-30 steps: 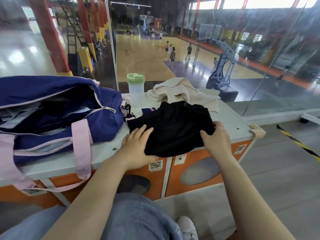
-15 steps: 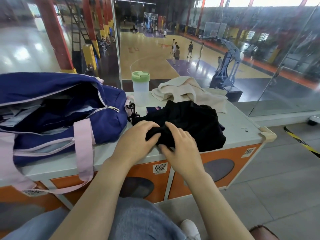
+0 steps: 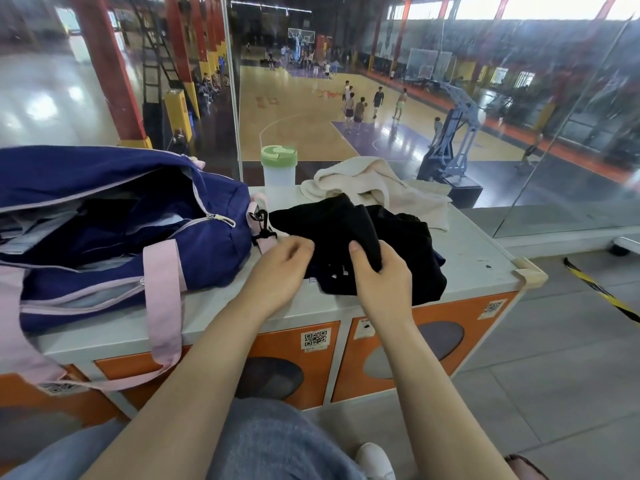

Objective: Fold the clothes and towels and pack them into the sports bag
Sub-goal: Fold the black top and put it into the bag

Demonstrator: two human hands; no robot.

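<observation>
I see both forearms reaching forward over the cabinet top (image 3: 485,251), hands close together at the near edge of the black garment (image 3: 391,244). The right hand (image 3: 381,282) has its thumb up on top of a raised fold and its fingers curled underneath, clamped on the cloth. The left hand (image 3: 280,268) is just beside it, fingers bent with the tips pinching the garment's left edge. Half a second ago both hands lay lower, pressed together over the bunched front of the fabric; since then the fold has been lifted and the hands have drawn slightly apart. The garment lies on the white top between the open navy sports bag (image 3: 114,230), with its pink straps hanging over the front, and a rumpled cream towel (image 3: 377,188) behind it. A green-lidded bottle (image 3: 279,169) stands near the bag's end. The cabinet has orange doors, and beyond glass panels I look down on a basketball court with players.
</observation>
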